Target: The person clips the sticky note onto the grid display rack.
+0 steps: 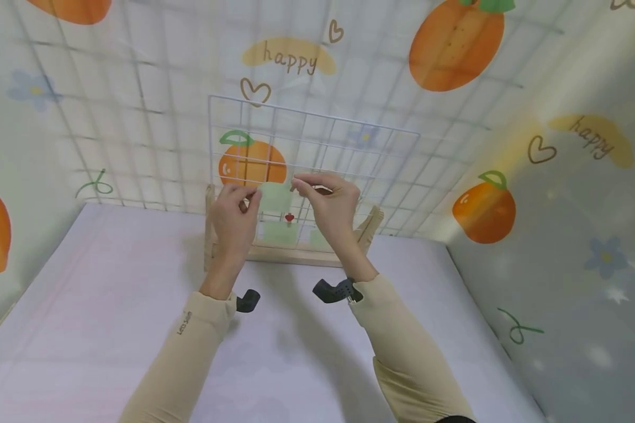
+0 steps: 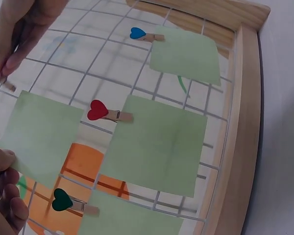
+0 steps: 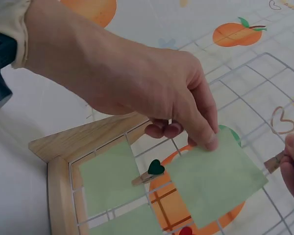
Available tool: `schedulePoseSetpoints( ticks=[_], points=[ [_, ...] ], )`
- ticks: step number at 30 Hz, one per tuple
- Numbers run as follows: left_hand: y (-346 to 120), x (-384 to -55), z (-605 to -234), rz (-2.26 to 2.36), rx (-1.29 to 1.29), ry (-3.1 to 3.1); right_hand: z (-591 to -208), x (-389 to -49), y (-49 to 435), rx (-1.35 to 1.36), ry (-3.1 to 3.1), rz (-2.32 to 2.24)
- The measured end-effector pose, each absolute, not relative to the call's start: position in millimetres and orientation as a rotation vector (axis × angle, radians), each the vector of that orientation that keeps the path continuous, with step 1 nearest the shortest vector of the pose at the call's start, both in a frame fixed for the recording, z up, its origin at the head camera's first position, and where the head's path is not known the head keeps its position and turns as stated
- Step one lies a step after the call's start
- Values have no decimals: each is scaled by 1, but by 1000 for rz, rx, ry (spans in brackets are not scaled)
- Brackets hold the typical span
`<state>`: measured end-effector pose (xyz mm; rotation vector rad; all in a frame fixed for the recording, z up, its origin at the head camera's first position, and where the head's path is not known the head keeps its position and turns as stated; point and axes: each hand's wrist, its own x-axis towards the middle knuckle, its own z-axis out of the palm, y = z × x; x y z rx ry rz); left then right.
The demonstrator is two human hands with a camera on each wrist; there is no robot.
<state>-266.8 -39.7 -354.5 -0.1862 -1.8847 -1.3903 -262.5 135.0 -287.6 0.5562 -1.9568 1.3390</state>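
Observation:
My left hand (image 1: 235, 218) pinches the left edge of a pale green paper square (image 1: 275, 197) between thumb and fingers, holding it up against a white wire grid (image 1: 317, 154). On the paper's other side, my right hand (image 1: 336, 202) pinches a small wooden clothespin (image 2: 8, 84) close to the paper's edge. Below the held sheet, more green squares hang in a row: one with a green heart clothespin (image 3: 156, 168), a middle one (image 2: 154, 147) with a red heart clothespin (image 2: 98, 110), and one (image 2: 186, 56) with a blue heart clothespin (image 2: 138, 34).
The grid stands in a wooden base (image 1: 291, 256) with wooden side pieces, on a white table (image 1: 137, 329). Behind it hangs a curtain (image 1: 180, 53) printed with oranges and hearts. Dark wrist devices (image 1: 332, 291) protrude from both sleeves.

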Motion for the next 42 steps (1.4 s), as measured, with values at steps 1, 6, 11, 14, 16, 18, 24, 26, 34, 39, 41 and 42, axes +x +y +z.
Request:
schedulePoseSetpoints(
  ticks=[1, 6, 11, 14, 16, 18, 24, 26, 34, 39, 41, 42],
  points=[
    [-39, -267, -355, -1387, -186, -1886, -286, -264, 134, 567, -1968, 1319],
    [-37, -266, -354, -1365, -186, -1885, -281, -271, 131, 629, -2008, 1131],
    [-35, -268, -353, -1365, -196, -1876, -279, -275, 131, 642, -2012, 985],
    [-34, -269, -353, -1369, -208, -1873, -282, -275, 131, 625, -2017, 933],
    [-33, -269, -354, -1375, -214, -1873, -286, -275, 131, 614, -2024, 876],
    [-33, -270, -354, -1376, -217, -1877, -290, -276, 130, 605, -2022, 829],
    [-33, -270, -354, -1377, -221, -1864, -295, -277, 126, 577, -2011, 774],
    [-33, -271, -354, -1379, -221, -1855, -295, -276, 126, 565, -2025, 754],
    [-35, -272, -356, -1399, -199, -1857, -292, -271, 124, 561, -2099, 622],
    [-38, -271, -355, -1392, -176, -1876, -296, -267, 124, 601, -2088, 636],
    [-38, -270, -355, -1392, -168, -1885, -302, -264, 127, 603, -2059, 663],
    [-39, -270, -355, -1391, -163, -1889, -305, -262, 129, 600, -2044, 680]
  ],
)
